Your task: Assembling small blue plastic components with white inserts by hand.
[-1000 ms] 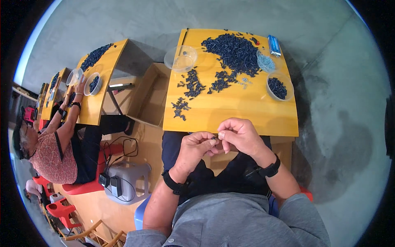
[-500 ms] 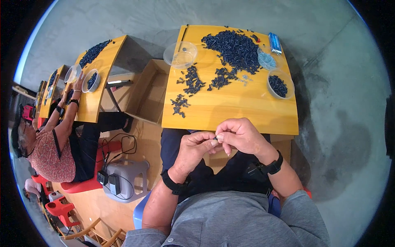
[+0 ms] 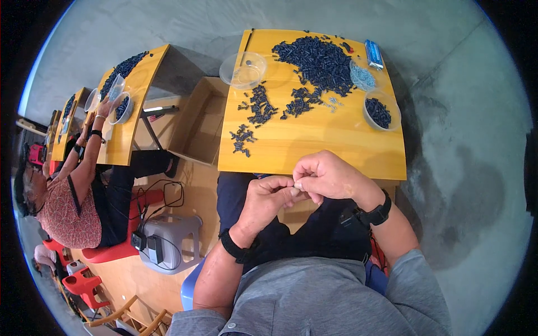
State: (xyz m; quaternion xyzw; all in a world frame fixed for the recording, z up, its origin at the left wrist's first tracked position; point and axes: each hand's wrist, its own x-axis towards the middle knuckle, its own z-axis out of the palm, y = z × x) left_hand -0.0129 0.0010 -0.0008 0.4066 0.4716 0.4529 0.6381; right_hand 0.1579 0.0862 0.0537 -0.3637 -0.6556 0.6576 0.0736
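Just off the table's near edge, above my lap, my left hand point(image 3: 264, 203) and my right hand point(image 3: 327, 175) meet at the fingertips. Thumb and forefinger of the left are closed on a small black piece, nearly all covered by the fingers. The right thumb and forefinger pinch at the same spot; what they hold is hidden. On the yellow table point(image 3: 336, 151) lies a big heap of short black tubular pieces point(image 3: 316, 64), with smaller groups point(image 3: 261, 106) nearer me. A few small pale bits point(image 3: 333, 103) lie beside the heap.
A clear tub point(image 3: 242, 71) stands at the table's left edge. On the right are a tub of black pieces point(image 3: 378, 113), a dish of light-blue bits point(image 3: 363, 78) and a blue packet point(image 3: 374, 54). A cardboard box point(image 3: 200, 123) is left of the table; another person point(image 3: 70, 207) works beyond it.
My right hand has turned and risen slightly, its fingers closing over the black piece. My left hand stays nearly in place. The person on the left has tilted a clear container up.
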